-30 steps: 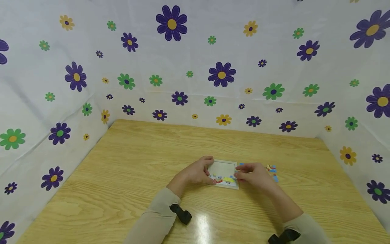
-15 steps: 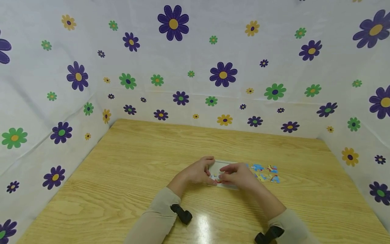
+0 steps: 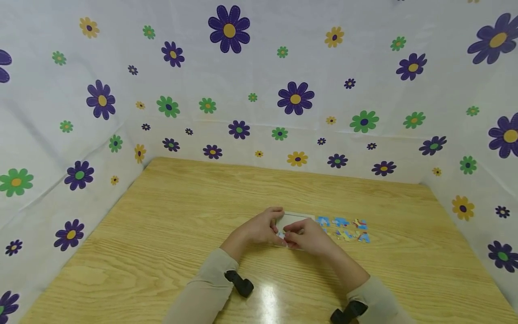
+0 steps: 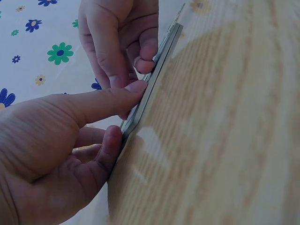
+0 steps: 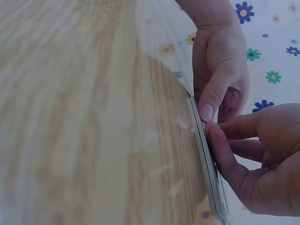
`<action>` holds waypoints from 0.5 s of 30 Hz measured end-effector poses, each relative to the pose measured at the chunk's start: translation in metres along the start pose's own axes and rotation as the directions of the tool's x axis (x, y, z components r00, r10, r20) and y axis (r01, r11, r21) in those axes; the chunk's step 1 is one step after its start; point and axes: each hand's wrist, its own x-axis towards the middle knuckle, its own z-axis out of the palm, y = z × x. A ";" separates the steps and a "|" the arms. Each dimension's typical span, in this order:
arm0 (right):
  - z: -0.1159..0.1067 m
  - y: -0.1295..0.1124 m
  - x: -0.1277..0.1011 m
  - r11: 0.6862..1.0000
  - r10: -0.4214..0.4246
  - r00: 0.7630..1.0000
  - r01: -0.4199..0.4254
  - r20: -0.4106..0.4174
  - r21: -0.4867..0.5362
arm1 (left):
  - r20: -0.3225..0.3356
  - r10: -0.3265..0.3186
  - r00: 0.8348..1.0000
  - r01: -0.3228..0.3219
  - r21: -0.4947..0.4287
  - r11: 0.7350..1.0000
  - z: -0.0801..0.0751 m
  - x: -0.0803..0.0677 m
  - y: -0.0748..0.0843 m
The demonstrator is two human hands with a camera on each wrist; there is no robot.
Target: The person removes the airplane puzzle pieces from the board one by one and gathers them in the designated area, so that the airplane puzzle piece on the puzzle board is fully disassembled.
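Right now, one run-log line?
left hand: holds tray, left side | right hand: over tray, grip contents hidden | loose pieces: on table, right of tray

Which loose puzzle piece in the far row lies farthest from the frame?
The rightmost piece, showing yellow and red with some blue. The middle piece and left piece of that row look mostly blue and lie nearer the frame.

1. Your right hand (image 3: pixel 309 238) is now farther left, moved from the right edge of the puzzle frame (image 3: pixel 298 213) to beside your left hand (image 3: pixel 260 227).
2. It now hides most of the frame's coloured picture (image 3: pixel 281 235).
3. More loose puzzle pieces (image 3: pixel 341 222) show to its right.
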 end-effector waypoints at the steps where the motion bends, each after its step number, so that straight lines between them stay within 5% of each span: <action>1: 0.001 0.000 0.000 1.000 -0.005 1.000 0.005 -0.005 -0.015 | 0.000 0.002 1.000 -0.002 0.001 1.000 0.000 0.000 0.000; 15: 0.000 0.004 0.003 0.997 0.071 0.974 -0.064 -0.214 0.039 | -0.014 -0.010 1.000 0.010 -0.001 1.000 0.002 0.000 0.001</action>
